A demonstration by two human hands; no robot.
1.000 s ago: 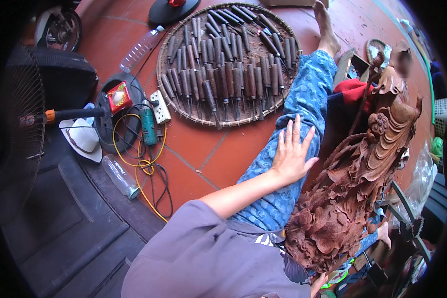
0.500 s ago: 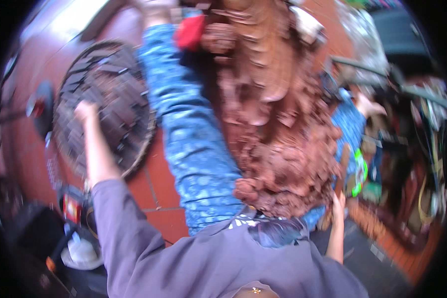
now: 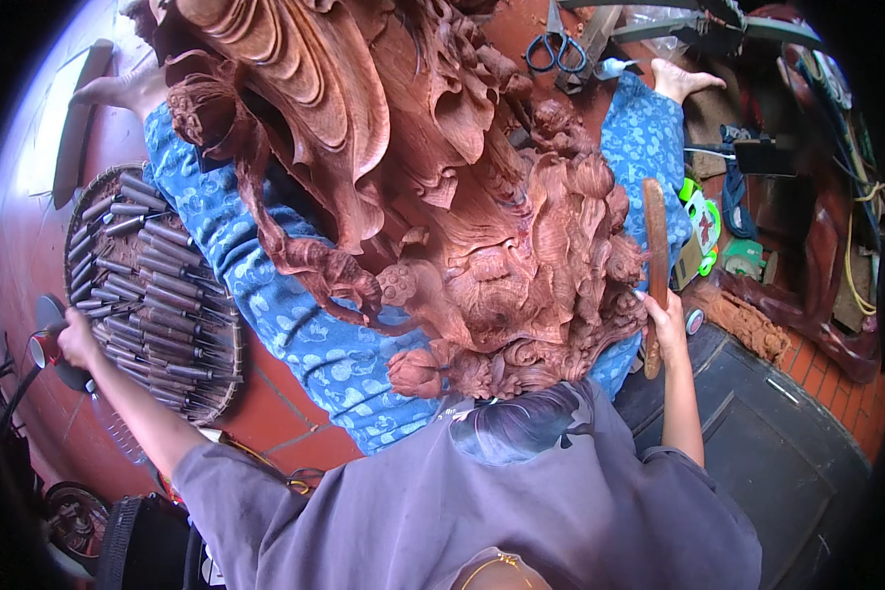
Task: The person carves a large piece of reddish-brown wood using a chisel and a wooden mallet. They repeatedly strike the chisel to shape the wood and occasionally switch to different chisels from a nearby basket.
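Note:
A large reddish-brown wood carving (image 3: pixel 501 285) with folds and flower shapes leans between my legs. Beside its right edge, my right hand (image 3: pixel 669 320) is wrapped round a long wooden stick (image 3: pixel 656 236), which stands nearly upright. My left hand (image 3: pixel 79 339) reaches far left, its fingers curled closed at the rim of a round woven tray (image 3: pixel 232 329). Rows of carving chisels (image 3: pixel 157 275) with dark handles fill that tray. Touching or just beside the left hand is a dark round piece with a red cup-like part (image 3: pixel 41 348); whatever the fingers hold is hidden.
Blue-handled scissors (image 3: pixel 558 51) lie beyond the carving. A clear plastic bottle (image 3: pixel 118 425) is below the tray. On the right are a dark panel (image 3: pixel 757 442), a carved wood piece (image 3: pixel 747 320) and a bright green item (image 3: pixel 700 221). My blue-patterned trouser leg (image 3: pixel 295 295) borders the tray.
My left hand has gone from above the chisels to the tray's left edge. My right hand keeps the wooden stick. The view has turned, and the carving's upper part appears farther left.

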